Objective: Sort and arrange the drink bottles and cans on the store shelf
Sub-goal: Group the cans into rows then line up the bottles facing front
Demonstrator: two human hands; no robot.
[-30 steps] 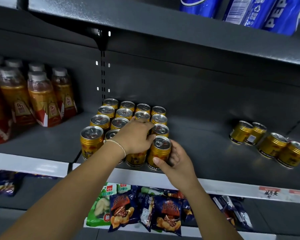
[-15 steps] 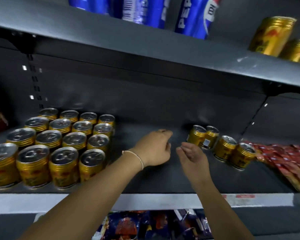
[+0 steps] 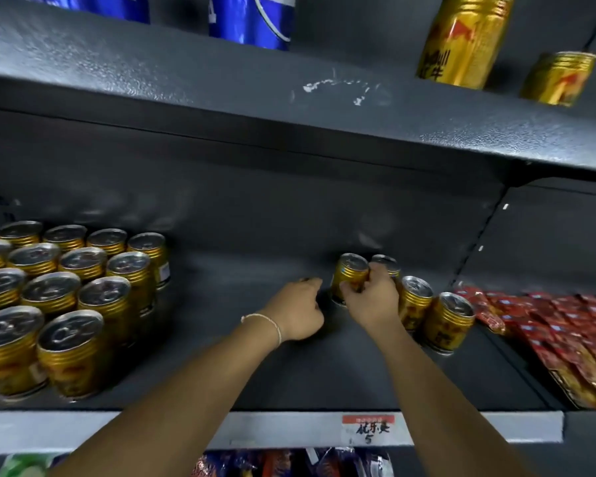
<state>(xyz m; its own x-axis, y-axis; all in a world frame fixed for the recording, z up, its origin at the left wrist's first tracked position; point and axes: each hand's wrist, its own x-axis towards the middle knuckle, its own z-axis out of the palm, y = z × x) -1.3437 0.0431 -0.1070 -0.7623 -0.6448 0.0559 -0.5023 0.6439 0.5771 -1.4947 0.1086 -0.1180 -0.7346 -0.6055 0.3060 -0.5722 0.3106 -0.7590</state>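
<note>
1. The right hand (image 3: 372,301), empty half a second ago, now grips the leftmost stray gold can (image 3: 349,270), standing mid-shelf.
2. The left hand (image 3: 300,311) has moved alongside, curled and empty.
3. The can's likely destination is the gold-can block (image 3: 66,290) at left.

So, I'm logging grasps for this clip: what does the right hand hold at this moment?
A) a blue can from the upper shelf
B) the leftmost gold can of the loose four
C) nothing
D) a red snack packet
B: the right hand curls its fingers round the leftmost gold can of the loose four on the shelf.
</note>
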